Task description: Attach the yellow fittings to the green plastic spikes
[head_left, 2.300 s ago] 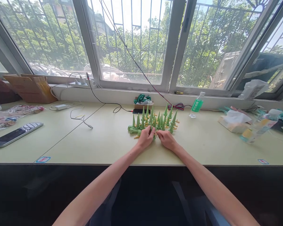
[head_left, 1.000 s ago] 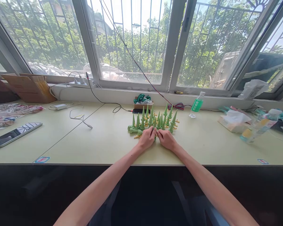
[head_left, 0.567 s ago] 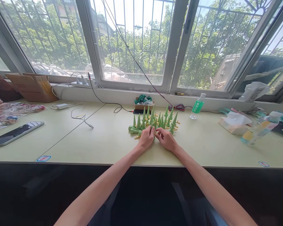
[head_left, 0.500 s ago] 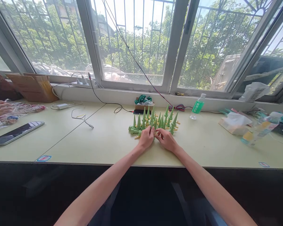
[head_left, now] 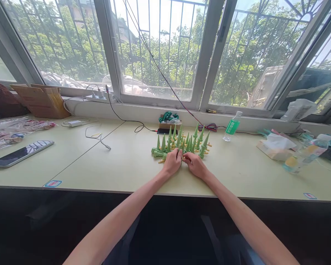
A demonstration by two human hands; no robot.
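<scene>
Several pale green pointed cones (head_left: 179,137) with yellow pegs (head_left: 209,145) at their sides stand close together on the table in front of me. My left hand (head_left: 173,162) is closed at the near edge of the group, with its fingertips around a green cone piece that they mostly hide. Just to its right, my right hand (head_left: 194,163) pinches close against the same spot. What sits between its fingertips is too small and covered to make out. At the left of the group, a green piece (head_left: 157,154) lies on its side.
A black phone (head_left: 167,131) and a small box of green material (head_left: 169,118) sit behind the cones. On the right are a bottle (head_left: 232,127), a tissue box (head_left: 274,149) and another bottle (head_left: 306,154). A cable (head_left: 99,137) and a tablet (head_left: 22,154) lie left.
The view has shifted slightly. My hands stay together at the same spot, with small finger movements. The other person's hand at the far left has mostly gone out of view.
</scene>
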